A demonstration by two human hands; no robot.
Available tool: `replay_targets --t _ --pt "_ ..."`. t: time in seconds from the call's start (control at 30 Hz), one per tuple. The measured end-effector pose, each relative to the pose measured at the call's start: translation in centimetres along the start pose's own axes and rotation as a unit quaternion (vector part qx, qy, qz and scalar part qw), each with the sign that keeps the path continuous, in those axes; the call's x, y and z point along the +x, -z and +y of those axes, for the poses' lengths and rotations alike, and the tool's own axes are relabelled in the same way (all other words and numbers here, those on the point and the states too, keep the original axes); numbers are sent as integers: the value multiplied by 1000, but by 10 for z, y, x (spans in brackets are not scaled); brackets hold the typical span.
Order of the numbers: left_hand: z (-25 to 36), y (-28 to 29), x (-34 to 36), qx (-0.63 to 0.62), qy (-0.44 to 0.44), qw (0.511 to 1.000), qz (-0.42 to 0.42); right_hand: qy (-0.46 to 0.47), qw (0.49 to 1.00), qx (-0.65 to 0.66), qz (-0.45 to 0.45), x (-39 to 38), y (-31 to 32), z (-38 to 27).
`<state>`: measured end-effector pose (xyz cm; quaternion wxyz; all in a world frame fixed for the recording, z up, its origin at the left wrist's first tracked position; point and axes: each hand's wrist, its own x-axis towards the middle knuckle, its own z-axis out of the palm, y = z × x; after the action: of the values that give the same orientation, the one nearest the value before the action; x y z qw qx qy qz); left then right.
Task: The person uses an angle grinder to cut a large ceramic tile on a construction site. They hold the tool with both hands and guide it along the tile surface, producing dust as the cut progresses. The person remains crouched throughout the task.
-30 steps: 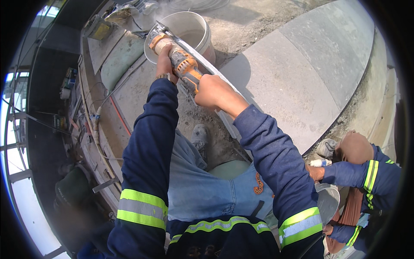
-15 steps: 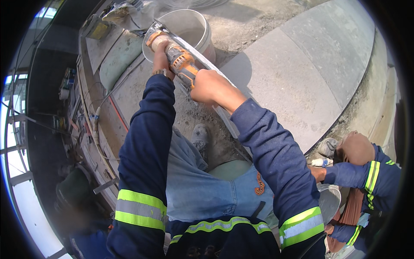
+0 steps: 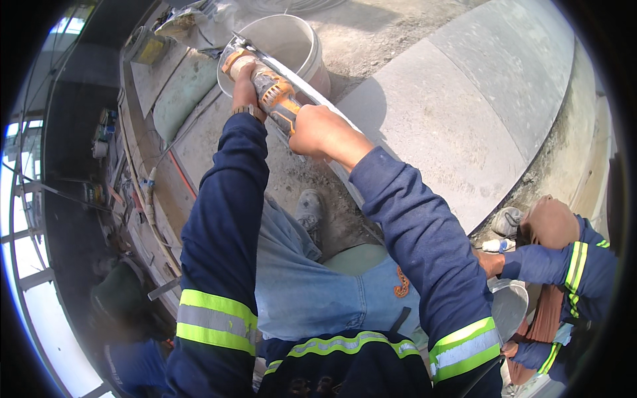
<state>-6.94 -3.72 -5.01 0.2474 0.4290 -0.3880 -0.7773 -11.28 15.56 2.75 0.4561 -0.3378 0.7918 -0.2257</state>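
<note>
An orange and dark grey angle grinder [image 3: 277, 96], dusty all over, points away from me toward the upper left. My left hand [image 3: 245, 89] is closed around its front body, near the head. Farther back, my right hand [image 3: 326, 132] wraps the rear handle. Along the grinder's right side runs a long, narrow, pale strip [image 3: 302, 86], slanting from the bucket down past my right wrist. The grinder's head lies over a whitish plastic bucket [image 3: 318, 56]; I cannot make out the disc or what it touches.
Large grey slabs [image 3: 438, 119] lie to the right. A co-worker [image 3: 551, 259] in a navy sleeve crouches at the lower right beside another bucket [image 3: 509, 308]. At left are a pale green sack [image 3: 186, 96], cables [image 3: 142, 192] and boards. Another person [image 3: 123, 305] is at the lower left.
The view has shifted a little. My right hand and the grinder's rear end have moved slightly left; both hands keep their grip.
</note>
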Motion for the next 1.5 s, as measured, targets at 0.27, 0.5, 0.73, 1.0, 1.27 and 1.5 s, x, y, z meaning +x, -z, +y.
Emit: replay_targets --t 0.27,0.5,0.73,1.0,1.27,1.5 --pt "3 -1 -6 3 12 1000 -24 33 999 12 36 0 -8 10" --pt "5 -2 -9 15 33 999 -26 20 999 32 19 -9 -3 12" --pt "8 -6 -19 21 40 999 -21 40 998 31 41 -11 -6 17" --pt "9 -11 -27 24 32 999 -21 53 997 45 41 -23 -2 18" --pt "11 -13 -32 24 33 999 -23 60 996 55 42 -25 -3 20" --pt "10 -14 -32 41 34 998 -19 56 995 70 37 -26 -2 20"
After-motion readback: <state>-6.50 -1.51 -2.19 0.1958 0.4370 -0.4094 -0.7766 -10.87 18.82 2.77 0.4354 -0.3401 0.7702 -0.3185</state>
